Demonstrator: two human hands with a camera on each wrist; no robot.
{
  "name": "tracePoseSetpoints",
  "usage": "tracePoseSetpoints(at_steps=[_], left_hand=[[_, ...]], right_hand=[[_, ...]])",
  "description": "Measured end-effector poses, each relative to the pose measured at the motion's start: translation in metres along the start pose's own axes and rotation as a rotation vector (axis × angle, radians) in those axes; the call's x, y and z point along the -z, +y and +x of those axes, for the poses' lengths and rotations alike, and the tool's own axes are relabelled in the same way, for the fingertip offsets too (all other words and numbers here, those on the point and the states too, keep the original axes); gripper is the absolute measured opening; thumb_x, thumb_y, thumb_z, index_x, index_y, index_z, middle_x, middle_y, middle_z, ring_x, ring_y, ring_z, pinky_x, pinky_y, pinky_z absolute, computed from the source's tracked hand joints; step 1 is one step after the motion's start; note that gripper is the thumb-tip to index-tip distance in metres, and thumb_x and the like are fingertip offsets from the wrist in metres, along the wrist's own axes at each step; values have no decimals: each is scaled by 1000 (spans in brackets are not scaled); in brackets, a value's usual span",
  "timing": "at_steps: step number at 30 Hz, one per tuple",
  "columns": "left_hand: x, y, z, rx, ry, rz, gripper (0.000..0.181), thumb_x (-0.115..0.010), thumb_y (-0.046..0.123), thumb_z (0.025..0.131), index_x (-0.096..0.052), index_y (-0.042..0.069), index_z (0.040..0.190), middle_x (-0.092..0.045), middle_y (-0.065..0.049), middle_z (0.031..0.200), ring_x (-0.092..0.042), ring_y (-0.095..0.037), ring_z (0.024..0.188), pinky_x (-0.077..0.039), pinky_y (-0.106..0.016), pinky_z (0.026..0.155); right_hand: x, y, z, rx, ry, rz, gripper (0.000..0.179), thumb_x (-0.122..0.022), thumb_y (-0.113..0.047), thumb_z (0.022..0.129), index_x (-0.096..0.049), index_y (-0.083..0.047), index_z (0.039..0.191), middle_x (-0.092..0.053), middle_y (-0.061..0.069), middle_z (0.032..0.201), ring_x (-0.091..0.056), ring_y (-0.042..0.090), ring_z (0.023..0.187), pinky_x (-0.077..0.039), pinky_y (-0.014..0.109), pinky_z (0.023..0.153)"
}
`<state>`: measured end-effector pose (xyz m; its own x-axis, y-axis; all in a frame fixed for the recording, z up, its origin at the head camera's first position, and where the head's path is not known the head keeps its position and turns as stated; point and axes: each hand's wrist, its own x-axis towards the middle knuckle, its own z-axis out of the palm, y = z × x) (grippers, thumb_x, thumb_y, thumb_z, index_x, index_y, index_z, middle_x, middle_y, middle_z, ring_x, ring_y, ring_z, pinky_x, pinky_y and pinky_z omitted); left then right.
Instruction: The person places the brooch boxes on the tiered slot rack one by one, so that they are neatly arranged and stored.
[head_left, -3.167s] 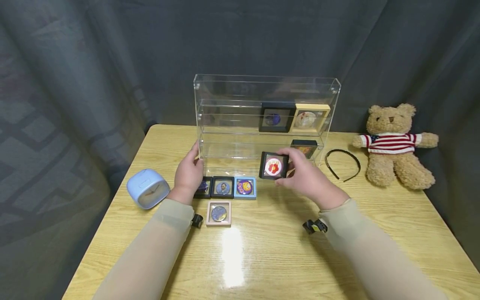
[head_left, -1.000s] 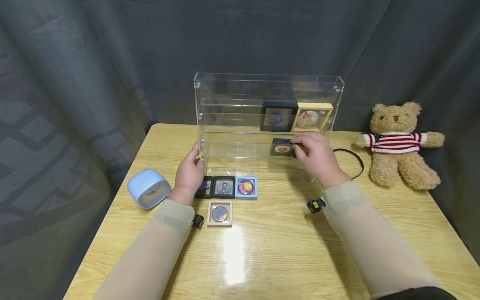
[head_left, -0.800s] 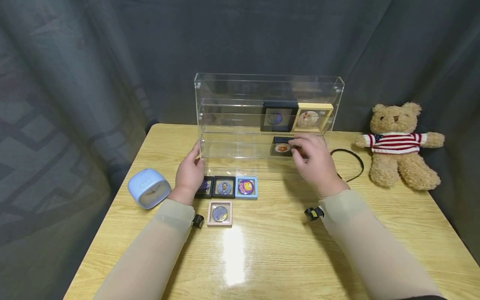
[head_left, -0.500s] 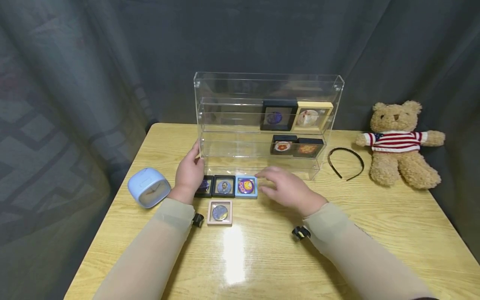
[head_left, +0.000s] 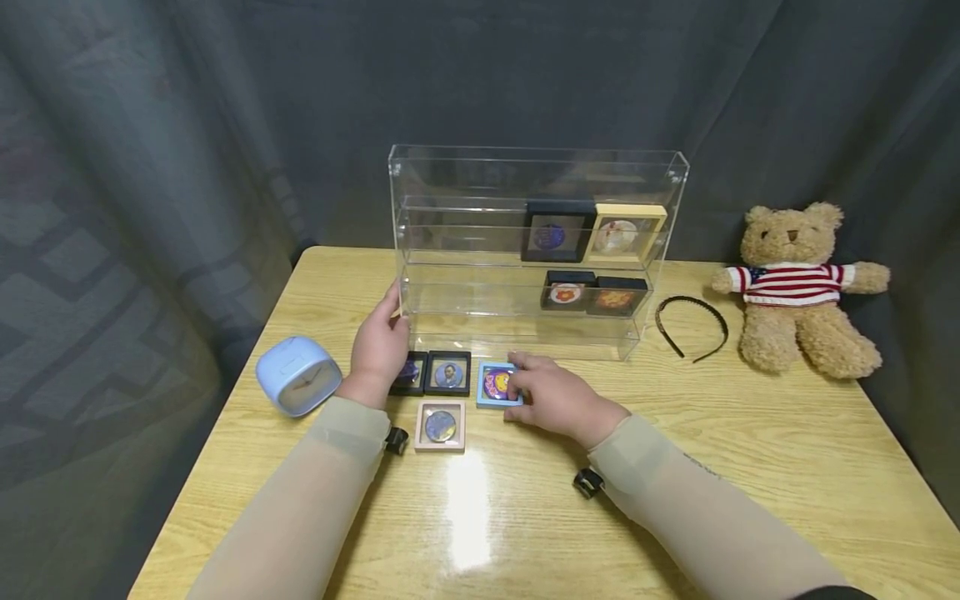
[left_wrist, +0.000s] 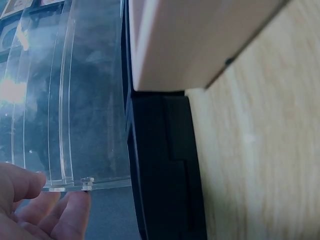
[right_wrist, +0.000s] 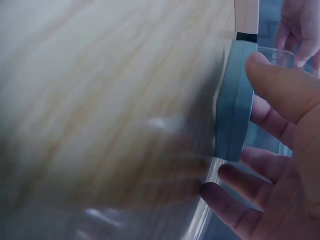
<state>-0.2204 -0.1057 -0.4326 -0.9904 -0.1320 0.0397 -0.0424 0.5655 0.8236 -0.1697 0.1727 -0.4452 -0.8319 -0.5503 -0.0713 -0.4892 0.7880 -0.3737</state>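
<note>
My left hand (head_left: 377, 350) grips the left side of a clear acrylic display rack (head_left: 472, 289); in the left wrist view, thumb and fingers lie on either side of its edge. In front of the rack, my right hand (head_left: 561, 400) holds a light-blue square badge frame (head_left: 486, 390) by its right side, the fingers covering part of the purple badge. The right wrist view shows the frame's blue edge (right_wrist: 234, 100) between thumb and fingers. Left of it lie a black frame with a portrait badge (head_left: 448, 374), another black frame (head_left: 409, 372) partly behind my left hand, and a pink frame (head_left: 440, 427).
The rack bears a black frame (head_left: 557, 232) and a cream frame (head_left: 628, 232) above, with two black frames (head_left: 567, 292) lower down. A blue clock (head_left: 297, 377) stands left. To the right are a black headband (head_left: 691, 327) and a teddy bear (head_left: 793, 292).
My right hand set the red-badge black frame on the rack's lower shelf, let go, came down and took the blue frame, which has shifted slightly right and nearer. The left hand stays put.
</note>
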Motion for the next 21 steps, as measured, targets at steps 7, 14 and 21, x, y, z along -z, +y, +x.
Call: tracePoseSetpoints(at_steps=[7, 14, 21], left_hand=[[0, 0, 0, 4, -13, -8, 65, -50, 16, 105, -23, 45, 155, -39, 4, 154, -52, -29, 128, -54, -43, 84], [0, -1, 0, 8, -11, -13, 65, -50, 16, 104, -24, 47, 155, -40, 4, 154, -53, -29, 127, -54, -43, 82], [0, -2, 1, -1, -5, -9, 65, -50, 15, 104, -24, 45, 155, -40, 4, 154, -53, -29, 127, -54, -44, 86]], right_hand=[[1, 1, 0, 4, -11, 2, 36, -87, -37, 76, -55, -22, 78, -62, 3, 113, -56, 23, 105, -46, 36, 78], [5, 1, -1, -27, 2, 79, 70, -95, -30, 64, -59, -14, 121, -59, 3, 118, -58, 19, 105, -47, 38, 93], [9, 1, 0, -55, -9, 115, 93, -95, -18, 64, -49, -8, 144, -49, 13, 138, -53, 29, 122, -43, 43, 104]])
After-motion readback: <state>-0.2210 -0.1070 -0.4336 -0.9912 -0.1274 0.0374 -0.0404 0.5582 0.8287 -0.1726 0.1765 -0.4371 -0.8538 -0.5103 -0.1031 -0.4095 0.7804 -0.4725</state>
